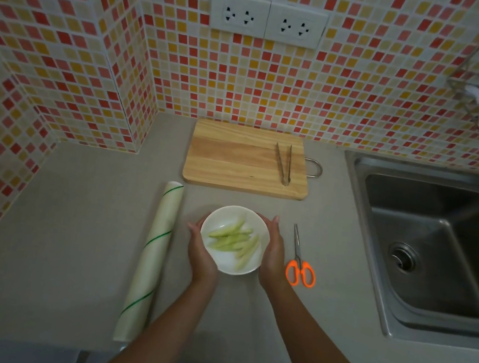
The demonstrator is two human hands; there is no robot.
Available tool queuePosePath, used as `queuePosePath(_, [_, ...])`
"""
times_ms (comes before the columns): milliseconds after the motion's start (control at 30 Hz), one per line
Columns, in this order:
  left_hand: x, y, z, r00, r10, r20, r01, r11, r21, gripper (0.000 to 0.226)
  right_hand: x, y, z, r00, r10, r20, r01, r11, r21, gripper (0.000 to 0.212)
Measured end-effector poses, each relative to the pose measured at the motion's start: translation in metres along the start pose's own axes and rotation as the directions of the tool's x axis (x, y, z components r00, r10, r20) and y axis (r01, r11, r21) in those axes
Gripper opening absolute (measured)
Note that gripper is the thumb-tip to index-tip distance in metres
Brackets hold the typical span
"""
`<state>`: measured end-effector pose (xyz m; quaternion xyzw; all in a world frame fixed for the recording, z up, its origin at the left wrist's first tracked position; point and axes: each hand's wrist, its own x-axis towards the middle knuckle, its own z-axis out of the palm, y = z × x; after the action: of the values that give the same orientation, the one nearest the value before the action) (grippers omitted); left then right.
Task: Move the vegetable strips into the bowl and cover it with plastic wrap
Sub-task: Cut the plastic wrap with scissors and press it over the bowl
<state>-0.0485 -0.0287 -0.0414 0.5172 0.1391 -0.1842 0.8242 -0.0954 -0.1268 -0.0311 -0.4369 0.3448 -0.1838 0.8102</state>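
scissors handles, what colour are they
Bright orange, seen in the head view: scissors lying right of the bowl.

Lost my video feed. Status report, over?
Left hand and right hand cupping the bowl. Vegetable strips inside, uncovered. Wrap roll untouched at left. Nothing in the way.

A single head-worn camera looks steeply down and forward over the counter (68, 249), close enough that both forearms enter from the bottom edge (wide-angle, so the tiled wall (337, 87) bends across the upper frame).
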Motion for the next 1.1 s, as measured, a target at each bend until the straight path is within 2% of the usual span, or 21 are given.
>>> queuePosePath(100, [0.007, -0.002, -0.002, 0.998, 0.006, 0.054, -0.007, 1.000, 0.022, 0.063, 0.002, 0.002, 0.001, 1.000, -0.009, -0.016, 0.010, 1.000, 0.012, 0.063])
queuePosePath(300, [0.020, 0.002, -0.011, 0.994, -0.035, 0.108, 0.010, 0.975, 0.223, 0.067, 0.002, -0.001, -0.006, 0.997, -0.020, 0.077, 0.021, 1.000, -0.009, 0.067])
queuePosePath(367, [0.025, 0.006, -0.013, 0.988, -0.049, 0.145, 0.010, 0.966, 0.258, 0.066, 0.003, -0.002, -0.007, 0.997, -0.039, 0.060, 0.040, 0.999, -0.016, 0.063])
queuePosePath(500, [0.030, 0.014, -0.015, 0.989, -0.063, 0.132, 0.040, 0.985, 0.169, 0.062, -0.002, 0.004, -0.010, 0.982, -0.105, -0.158, 0.119, 0.990, 0.081, 0.057])
queuePosePath(600, [0.031, 0.017, -0.008, 0.973, -0.119, 0.198, 0.095, 0.988, 0.124, 0.068, -0.008, 0.012, -0.005, 0.983, -0.101, -0.153, 0.126, 0.977, 0.169, 0.055])
queuePosePath(700, [0.028, 0.019, -0.002, 0.956, -0.176, 0.235, 0.143, 0.978, 0.151, 0.077, -0.009, 0.016, 0.007, 0.980, -0.096, -0.173, 0.126, 0.977, 0.174, 0.053])
queuePosePath(833, [0.023, 0.017, -0.004, 0.964, -0.129, 0.234, 0.097, 0.985, 0.141, 0.070, -0.002, 0.022, 0.010, 0.944, -0.161, -0.287, 0.192, 0.978, 0.084, 0.052])
queuePosePath(933, [0.023, 0.016, -0.004, 0.965, -0.108, 0.241, 0.076, 0.988, 0.135, 0.068, 0.002, 0.025, 0.010, 0.942, -0.152, -0.299, 0.182, 0.980, 0.075, 0.059])
queuePosePath(1100, [0.025, 0.016, -0.009, 0.954, -0.103, 0.282, 0.051, 0.982, 0.183, 0.064, 0.002, 0.019, 0.009, 0.961, -0.107, -0.254, 0.125, 0.991, 0.053, 0.053])
